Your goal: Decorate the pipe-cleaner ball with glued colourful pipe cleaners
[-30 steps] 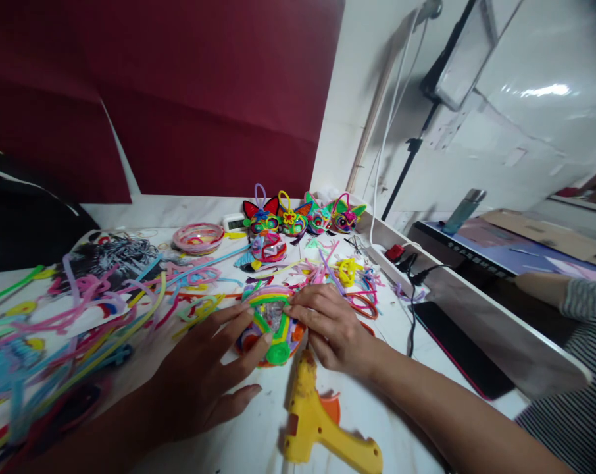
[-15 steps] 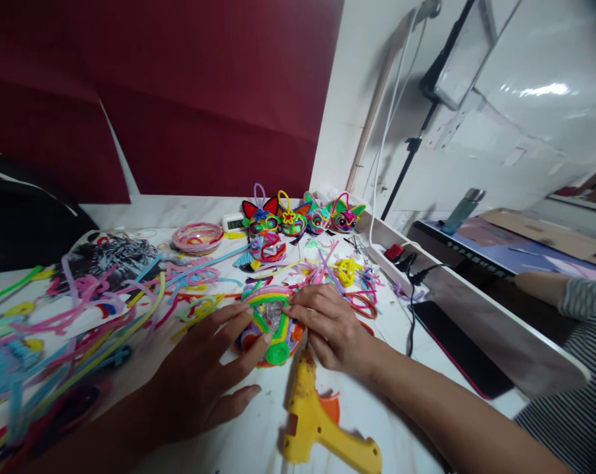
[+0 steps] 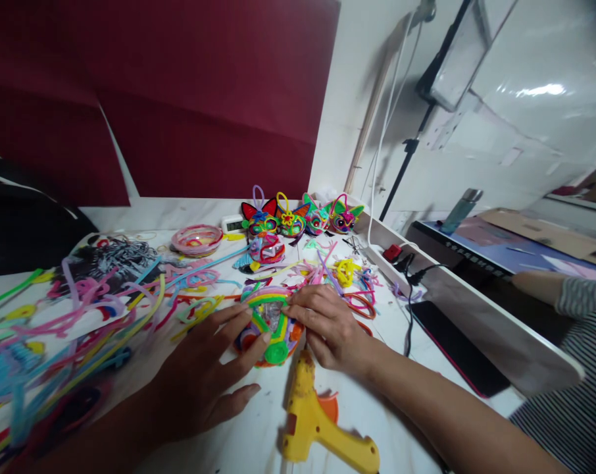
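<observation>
A round, colourful pipe-cleaner piece point(image 3: 277, 353) with green, yellow and orange bands lies on the white table between my hands. From the left, my left hand point(image 3: 199, 368) touches its edge, fingers spread, thumb apart and holding nothing. My right hand point(image 3: 327, 326) has its fingers together on the piece's right edge, fingertips pressed to it. Just below that hand lies a yellow glue gun point(image 3: 305, 421), its nozzle end toward the piece. A small orange object point(image 3: 329, 407) sits partly behind the gun.
Loose pipe cleaners point(image 3: 100, 329) cover the left side. Behind stand several finished cat-faced ornaments point(image 3: 263, 224) and a pink bowl point(image 3: 197, 239). On the right are a black phone point(image 3: 458, 349), a power strip point(image 3: 391, 263) with cables, a raised table edge and a person's striped sleeve point(image 3: 581, 296).
The view has shifted very slightly. Both hands keep their places on the piece.
</observation>
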`<state>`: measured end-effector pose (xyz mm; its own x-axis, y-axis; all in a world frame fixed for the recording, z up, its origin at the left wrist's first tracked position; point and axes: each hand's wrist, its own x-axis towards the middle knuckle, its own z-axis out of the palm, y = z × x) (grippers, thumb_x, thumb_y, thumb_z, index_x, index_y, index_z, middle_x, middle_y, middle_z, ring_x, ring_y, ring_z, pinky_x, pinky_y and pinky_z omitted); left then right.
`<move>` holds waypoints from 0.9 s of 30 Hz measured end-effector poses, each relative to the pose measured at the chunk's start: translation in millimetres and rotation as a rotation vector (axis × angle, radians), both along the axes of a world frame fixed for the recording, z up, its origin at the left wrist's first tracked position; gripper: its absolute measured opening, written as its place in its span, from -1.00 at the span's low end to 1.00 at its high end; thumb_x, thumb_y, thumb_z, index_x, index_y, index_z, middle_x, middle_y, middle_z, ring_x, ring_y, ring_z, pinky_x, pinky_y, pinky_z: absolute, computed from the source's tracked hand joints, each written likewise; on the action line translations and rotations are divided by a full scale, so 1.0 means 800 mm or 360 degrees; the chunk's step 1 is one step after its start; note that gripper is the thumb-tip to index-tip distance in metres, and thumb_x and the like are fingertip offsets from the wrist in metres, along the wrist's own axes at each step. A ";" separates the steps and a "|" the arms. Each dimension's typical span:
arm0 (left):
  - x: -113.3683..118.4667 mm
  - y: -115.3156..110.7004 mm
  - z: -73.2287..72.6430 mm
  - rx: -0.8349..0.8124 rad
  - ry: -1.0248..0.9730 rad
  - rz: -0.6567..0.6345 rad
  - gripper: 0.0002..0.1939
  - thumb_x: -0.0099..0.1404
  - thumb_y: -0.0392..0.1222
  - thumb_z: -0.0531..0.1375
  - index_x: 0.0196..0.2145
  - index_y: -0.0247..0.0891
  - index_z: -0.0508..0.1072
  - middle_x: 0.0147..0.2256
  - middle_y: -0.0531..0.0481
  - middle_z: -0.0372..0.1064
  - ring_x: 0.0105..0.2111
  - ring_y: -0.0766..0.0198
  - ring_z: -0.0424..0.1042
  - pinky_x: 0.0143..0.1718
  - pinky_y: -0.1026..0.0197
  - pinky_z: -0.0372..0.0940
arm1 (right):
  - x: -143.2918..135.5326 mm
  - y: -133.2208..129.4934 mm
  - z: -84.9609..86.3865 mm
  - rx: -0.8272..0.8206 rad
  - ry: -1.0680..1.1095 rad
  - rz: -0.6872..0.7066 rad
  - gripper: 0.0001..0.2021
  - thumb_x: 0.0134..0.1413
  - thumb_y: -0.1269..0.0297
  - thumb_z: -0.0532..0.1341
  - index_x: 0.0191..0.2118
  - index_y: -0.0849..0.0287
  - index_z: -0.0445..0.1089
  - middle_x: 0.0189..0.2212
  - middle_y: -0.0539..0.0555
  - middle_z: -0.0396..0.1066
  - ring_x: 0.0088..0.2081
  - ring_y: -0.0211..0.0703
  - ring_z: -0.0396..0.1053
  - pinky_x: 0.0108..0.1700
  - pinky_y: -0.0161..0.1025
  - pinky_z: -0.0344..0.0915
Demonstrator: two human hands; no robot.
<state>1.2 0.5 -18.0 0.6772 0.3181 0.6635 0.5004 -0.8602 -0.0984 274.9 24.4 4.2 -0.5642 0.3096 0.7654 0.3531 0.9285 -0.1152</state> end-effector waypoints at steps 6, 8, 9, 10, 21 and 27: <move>0.001 0.003 0.000 0.0020 -0.0016 0.0001 -0.59 0.36 -0.16 0.18 0.16 -0.15 0.39 0.19 -0.26 0.28 0.26 -0.16 0.25 0.25 -0.25 0.29 | -0.001 0.000 0.000 -0.0012 0.0003 -0.0023 -0.59 0.26 0.45 0.04 0.17 0.17 0.34 -0.09 0.25 0.52 0.00 0.07 0.44 -0.02 0.09 0.41; 0.000 0.004 -0.001 0.0019 -0.0012 0.0004 -0.58 0.36 -0.16 0.18 0.17 -0.15 0.38 0.22 -0.28 0.26 0.26 -0.17 0.25 0.24 -0.25 0.29 | -0.001 0.001 0.001 -0.0013 -0.0004 -0.0032 -0.58 0.25 0.47 0.05 0.19 0.16 0.33 -0.08 0.25 0.52 0.00 0.07 0.44 -0.02 0.08 0.41; 0.000 0.005 -0.002 0.0014 -0.0009 0.0006 -0.57 0.37 -0.16 0.17 0.17 -0.16 0.38 0.23 -0.28 0.25 0.26 -0.17 0.25 0.24 -0.26 0.30 | -0.001 0.001 0.001 -0.0012 -0.0004 -0.0036 -0.57 0.25 0.47 0.05 0.20 0.15 0.32 -0.08 0.25 0.52 0.00 0.07 0.44 -0.02 0.08 0.41; 0.000 0.006 -0.002 0.0011 -0.0006 0.0008 -0.57 0.37 -0.17 0.16 0.18 -0.16 0.37 0.23 -0.29 0.24 0.26 -0.17 0.24 0.24 -0.26 0.30 | -0.001 0.001 0.002 -0.0010 -0.0008 -0.0039 -0.56 0.24 0.47 0.04 0.20 0.15 0.32 -0.08 0.25 0.52 0.00 0.08 0.44 -0.02 0.08 0.41; 0.003 0.009 0.000 0.0028 -0.0001 -0.0016 -0.59 0.38 -0.19 0.14 0.17 -0.18 0.37 0.22 -0.30 0.21 0.26 -0.18 0.23 0.23 -0.25 0.29 | 0.001 0.002 0.004 0.0042 -0.0039 -0.0057 -0.61 0.21 0.50 0.06 0.13 0.25 0.35 -0.10 0.29 0.52 0.00 0.09 0.43 -0.02 0.08 0.41; 0.001 0.010 -0.002 0.0009 0.0032 -0.0014 -0.57 0.38 -0.24 0.14 0.19 -0.15 0.36 0.27 -0.29 0.16 0.29 -0.20 0.20 0.24 -0.28 0.25 | 0.003 0.000 0.003 0.0064 -0.0056 -0.0072 -0.57 0.20 0.53 0.07 0.17 0.24 0.30 -0.06 0.31 0.52 0.02 0.11 0.44 -0.01 0.10 0.41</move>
<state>2.0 8.3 -19.4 0.6931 0.3084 0.6515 0.4908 -0.8639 -0.1132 277.2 24.6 6.8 -0.5770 0.3050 0.7577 0.3982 0.9150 -0.0652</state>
